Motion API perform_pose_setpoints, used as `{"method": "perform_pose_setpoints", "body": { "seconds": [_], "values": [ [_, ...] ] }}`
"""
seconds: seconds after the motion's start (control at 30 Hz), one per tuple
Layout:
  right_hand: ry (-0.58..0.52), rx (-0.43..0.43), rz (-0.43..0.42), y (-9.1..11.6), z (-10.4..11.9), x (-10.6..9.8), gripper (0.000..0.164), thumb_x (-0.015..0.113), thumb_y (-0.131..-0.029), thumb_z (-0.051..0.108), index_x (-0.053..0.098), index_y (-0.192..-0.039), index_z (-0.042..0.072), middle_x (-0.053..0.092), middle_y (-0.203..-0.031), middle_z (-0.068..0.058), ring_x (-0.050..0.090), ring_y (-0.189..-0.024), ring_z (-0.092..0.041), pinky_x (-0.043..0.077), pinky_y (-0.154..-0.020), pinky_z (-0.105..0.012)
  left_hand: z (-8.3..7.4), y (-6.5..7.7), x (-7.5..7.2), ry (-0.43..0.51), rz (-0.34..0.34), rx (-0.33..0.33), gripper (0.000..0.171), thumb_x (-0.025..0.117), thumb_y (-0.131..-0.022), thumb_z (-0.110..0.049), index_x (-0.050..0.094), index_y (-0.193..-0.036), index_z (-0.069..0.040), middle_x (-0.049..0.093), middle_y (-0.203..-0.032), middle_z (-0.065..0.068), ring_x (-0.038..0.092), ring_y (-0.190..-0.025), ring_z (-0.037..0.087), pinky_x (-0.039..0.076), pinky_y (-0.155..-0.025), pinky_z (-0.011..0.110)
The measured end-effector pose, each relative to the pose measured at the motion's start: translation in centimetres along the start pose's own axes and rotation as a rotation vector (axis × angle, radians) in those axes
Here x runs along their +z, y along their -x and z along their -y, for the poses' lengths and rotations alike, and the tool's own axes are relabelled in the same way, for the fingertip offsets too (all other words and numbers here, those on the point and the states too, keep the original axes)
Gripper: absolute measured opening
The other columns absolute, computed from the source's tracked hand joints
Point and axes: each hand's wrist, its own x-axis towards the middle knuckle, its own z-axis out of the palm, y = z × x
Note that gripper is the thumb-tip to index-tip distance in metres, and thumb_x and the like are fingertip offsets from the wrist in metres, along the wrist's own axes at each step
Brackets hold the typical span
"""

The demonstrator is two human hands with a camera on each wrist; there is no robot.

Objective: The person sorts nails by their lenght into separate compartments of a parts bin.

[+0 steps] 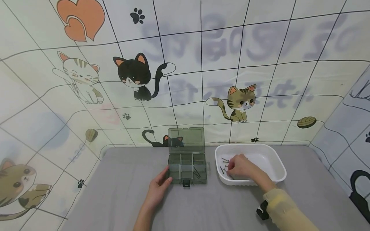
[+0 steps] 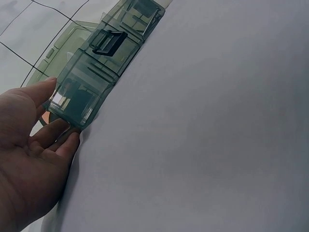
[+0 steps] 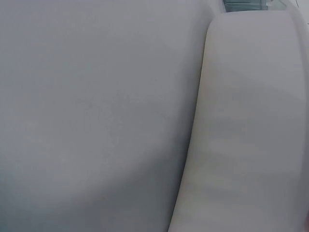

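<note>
A translucent green compartment box (image 1: 187, 181) stands with its lid (image 1: 186, 140) raised against the backdrop. A few thin dark screws or nails (image 1: 197, 173) lie in its front right compartment. My left hand (image 1: 157, 187) rests at the box's left end, thumb and fingers touching its corner; the left wrist view shows the hand (image 2: 36, 145) beside the box (image 2: 79, 92). My right hand (image 1: 241, 166) reaches into a white tray (image 1: 271, 160), fingertips pointing down among several small metal screws or nails (image 1: 222, 170). What those fingertips hold is hidden. The right wrist view shows mainly the tray's outer wall (image 3: 246, 121).
Grey cloth (image 1: 121, 192) covers the table. A cat-printed sheet (image 1: 185, 80) hangs behind and on both sides. A black curved object (image 1: 359, 192) is at the right edge. The box and tray stand side by side with a narrow gap.
</note>
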Motion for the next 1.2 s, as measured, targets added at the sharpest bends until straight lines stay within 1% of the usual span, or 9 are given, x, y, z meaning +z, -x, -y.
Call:
{"method": "perform_pose_setpoints", "body": {
  "seconds": [0.13, 0.2, 0.3, 0.37, 0.53, 0.7, 0.83, 0.97, 1.2],
  "values": [
    [0.017, -0.009, 0.047, 0.3, 0.4, -0.1, 0.012, 0.086, -0.077, 0.013, 0.074, -0.076, 0.011, 0.064, -0.07, 0.005, 0.055, -0.07, -0.013, 0.051, -0.067, -0.032, 0.0, -0.1, 0.0, 0.011, -0.002, -0.003, 0.054, 0.067, -0.102, -0.017, 0.05, -0.152, -0.01, 0.043, -0.158, 0.013, 0.033, -0.149, 0.033, 0.03, -0.119, 0.047],
    [0.033, -0.011, 0.057, 0.4, 0.4, -0.1, 0.012, 0.087, -0.077, 0.013, 0.075, -0.079, 0.011, 0.064, -0.072, 0.006, 0.055, -0.073, -0.013, 0.051, -0.069, -0.033, 0.0, -0.1, 0.0, 0.011, -0.003, -0.002, 0.054, 0.067, -0.102, -0.017, 0.05, -0.152, -0.01, 0.043, -0.158, 0.013, 0.033, -0.149, 0.032, 0.03, -0.119, 0.046],
    [0.044, -0.029, 0.049, 0.4, 0.2, -0.1, 0.012, 0.087, -0.078, 0.01, 0.076, -0.082, 0.009, 0.065, -0.075, 0.005, 0.055, -0.074, -0.013, 0.052, -0.071, -0.034, 0.0, -0.1, 0.1, 0.02, -0.006, -0.01, 0.053, 0.067, -0.101, -0.017, 0.051, -0.152, -0.012, 0.043, -0.158, 0.011, 0.034, -0.149, 0.031, 0.03, -0.119, 0.045],
    [0.038, -0.04, 0.039, 0.4, -0.2, -0.2, 0.011, 0.086, -0.078, 0.008, 0.077, -0.085, 0.007, 0.066, -0.077, 0.005, 0.056, -0.075, -0.012, 0.053, -0.072, -0.034, 0.0, -0.1, 0.0, 0.02, -0.003, -0.005, 0.054, 0.067, -0.101, -0.017, 0.051, -0.152, -0.011, 0.043, -0.158, 0.013, 0.033, -0.149, 0.032, 0.03, -0.119, 0.046],
    [0.068, -0.112, -0.001, 0.5, -1.1, -0.5, 0.011, 0.085, -0.079, 0.002, 0.079, -0.088, 0.004, 0.072, -0.084, 0.001, 0.061, -0.081, -0.015, 0.055, -0.077, -0.036, -0.2, 0.0, 0.0, 0.029, -0.001, 0.009, 0.054, 0.067, -0.101, -0.017, 0.051, -0.152, -0.01, 0.043, -0.158, 0.013, 0.033, -0.149, 0.033, 0.03, -0.119, 0.047],
    [0.099, -0.16, -0.01, 0.7, -1.5, -0.9, 0.009, 0.083, -0.08, 0.002, 0.08, -0.088, 0.003, 0.073, -0.085, -0.001, 0.066, -0.084, -0.02, 0.057, -0.08, -0.041, -0.3, 0.0, 0.0, 0.036, -0.001, 0.011, 0.054, 0.068, -0.101, -0.017, 0.051, -0.152, -0.01, 0.043, -0.158, 0.012, 0.033, -0.149, 0.031, 0.03, -0.119, 0.046],
    [0.116, -0.197, -0.031, 1.0, -2.0, -1.1, 0.005, 0.081, -0.081, 0.001, 0.08, -0.084, 0.005, 0.072, -0.081, 0.001, 0.065, -0.079, -0.017, 0.057, -0.077, -0.039, -0.2, 0.0, 0.1, 0.039, 0.001, 0.013, 0.054, 0.068, -0.101, -0.017, 0.051, -0.152, -0.01, 0.044, -0.158, 0.012, 0.034, -0.149, 0.031, 0.03, -0.119, 0.045],
    [0.117, -0.206, -0.045, 1.1, -2.3, -1.1, 0.007, 0.081, -0.082, 0.0, 0.079, -0.081, 0.007, 0.071, -0.078, 0.003, 0.063, -0.075, -0.012, 0.055, -0.073, -0.036, -0.1, 0.0, 0.1, 0.027, 0.002, 0.009, 0.054, 0.068, -0.101, -0.017, 0.051, -0.152, -0.01, 0.044, -0.158, 0.012, 0.034, -0.149, 0.032, 0.03, -0.119, 0.046],
    [0.112, -0.156, -0.011, 0.9, -2.1, -1.2, 0.009, 0.08, -0.084, 0.001, 0.078, -0.079, 0.009, 0.07, -0.077, 0.005, 0.058, -0.072, -0.009, 0.053, -0.069, -0.032, -0.1, 0.1, 0.1, 0.028, -0.001, 0.012, 0.054, 0.068, -0.101, -0.017, 0.051, -0.152, -0.01, 0.043, -0.158, 0.012, 0.033, -0.149, 0.032, 0.029, -0.119, 0.045]
  ]
}}
